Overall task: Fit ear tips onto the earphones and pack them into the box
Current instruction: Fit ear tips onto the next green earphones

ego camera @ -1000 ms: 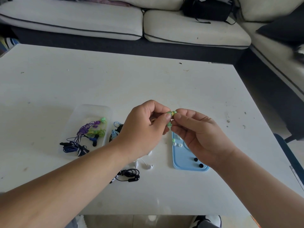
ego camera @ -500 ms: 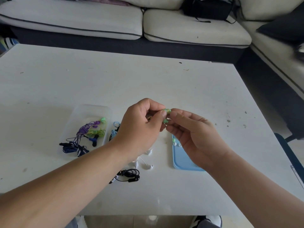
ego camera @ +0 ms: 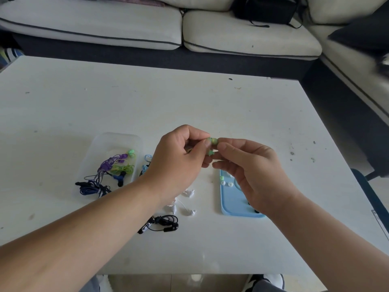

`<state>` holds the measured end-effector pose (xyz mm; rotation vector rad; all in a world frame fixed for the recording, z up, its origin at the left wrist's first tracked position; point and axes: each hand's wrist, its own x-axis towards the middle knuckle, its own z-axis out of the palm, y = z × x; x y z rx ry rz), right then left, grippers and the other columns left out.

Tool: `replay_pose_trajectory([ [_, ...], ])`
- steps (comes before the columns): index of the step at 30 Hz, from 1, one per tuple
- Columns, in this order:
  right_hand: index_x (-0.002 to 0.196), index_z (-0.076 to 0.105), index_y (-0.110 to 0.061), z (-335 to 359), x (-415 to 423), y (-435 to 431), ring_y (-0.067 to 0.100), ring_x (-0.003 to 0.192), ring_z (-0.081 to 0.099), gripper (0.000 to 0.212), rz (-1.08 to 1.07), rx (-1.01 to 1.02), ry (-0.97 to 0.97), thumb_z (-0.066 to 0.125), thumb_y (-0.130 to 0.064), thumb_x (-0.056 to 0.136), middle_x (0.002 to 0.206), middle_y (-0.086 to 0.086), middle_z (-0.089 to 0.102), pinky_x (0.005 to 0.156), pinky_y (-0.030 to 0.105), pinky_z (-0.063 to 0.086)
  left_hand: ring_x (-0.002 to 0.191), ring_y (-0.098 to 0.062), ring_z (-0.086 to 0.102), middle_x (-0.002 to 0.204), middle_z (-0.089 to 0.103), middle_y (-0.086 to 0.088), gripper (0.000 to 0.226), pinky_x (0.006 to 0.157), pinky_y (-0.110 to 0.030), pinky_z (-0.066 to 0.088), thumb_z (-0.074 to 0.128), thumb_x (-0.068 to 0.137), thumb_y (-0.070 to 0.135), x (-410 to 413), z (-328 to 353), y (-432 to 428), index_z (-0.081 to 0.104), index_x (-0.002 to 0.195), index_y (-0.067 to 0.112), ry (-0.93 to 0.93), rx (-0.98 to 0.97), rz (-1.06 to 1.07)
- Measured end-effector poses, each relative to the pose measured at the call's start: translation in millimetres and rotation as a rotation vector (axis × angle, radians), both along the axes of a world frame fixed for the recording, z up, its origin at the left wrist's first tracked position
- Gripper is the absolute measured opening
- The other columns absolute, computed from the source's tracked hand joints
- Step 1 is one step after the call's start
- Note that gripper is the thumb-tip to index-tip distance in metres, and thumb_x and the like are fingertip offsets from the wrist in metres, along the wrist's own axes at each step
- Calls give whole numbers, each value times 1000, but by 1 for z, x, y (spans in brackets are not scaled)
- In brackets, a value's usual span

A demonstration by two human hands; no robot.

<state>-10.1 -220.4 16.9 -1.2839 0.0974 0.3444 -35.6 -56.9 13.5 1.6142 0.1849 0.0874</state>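
The left hand (ego camera: pixel 179 163) pinches a green earbud (ego camera: pixel 209 140) between thumb and forefinger, its other fingers curled in. The right hand (ego camera: pixel 254 173) meets it from the other side, thumb and forefinger pinching a green tip (ego camera: pixel 215 141) that touches the earbud; whether the tip is seated cannot be told. A second green bud (ego camera: pixel 210 153) shows just below, between the two hands. All of this is held above the table (ego camera: pixel 189 102), near its middle.

Under the right hand lies a blue lid (ego camera: pixel 231 205), with loose tips (ego camera: pixel 223 183) in green and white near its far end. Left of the left hand stands a clear box (ego camera: pixel 117 137) holding purple, green and dark blue earphones (ego camera: pixel 109 167), some cord spilling over its near edge. Between box and lid, white earphones (ego camera: pixel 187 210) and black earphones (ego camera: pixel 166 224) lie on the table, and a pale blue pair (ego camera: pixel 145 163) is partly hidden behind the left wrist. A sofa (ego camera: pixel 242 36) runs along the far side.
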Motion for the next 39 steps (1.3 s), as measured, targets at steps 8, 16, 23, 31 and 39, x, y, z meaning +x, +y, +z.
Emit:
replay_pose_trajectory([
  [8,108,70,6,-1,7,-9,34,84,72,25,115,41,42,70,-9,88,96,25,73,78,34,60,70,-18,74,84,77,-11,5,68,-26,59,68,98,8,-1,2,-1,72,101,9,80,-79,-76],
  [16,111,70,9,-11,11,-16,33,86,69,24,127,-61,43,67,-8,94,99,25,73,71,33,60,76,-22,75,86,77,-10,13,59,-19,55,71,94,3,0,10,-1,74,107,6,244,-219,-143],
  [23,78,73,-7,-30,22,-20,15,53,55,19,192,-948,-136,69,-21,90,69,10,71,48,20,43,85,-31,79,91,79,-14,17,70,-24,59,74,91,-1,2,3,4,73,105,8,247,-163,-37],
  [31,70,61,-7,-63,30,-9,20,58,44,20,381,-1371,-204,57,-13,88,61,6,54,54,31,40,86,-30,79,99,78,-18,18,61,-19,56,73,90,-4,-1,6,4,72,107,5,300,-264,-32],
  [39,60,54,-16,-63,30,-3,13,51,39,28,378,-1386,-205,56,-10,87,54,-5,46,48,26,34,79,-22,79,101,78,-18,24,55,-15,53,72,89,-10,-2,12,9,70,110,2,307,-331,-44],
])
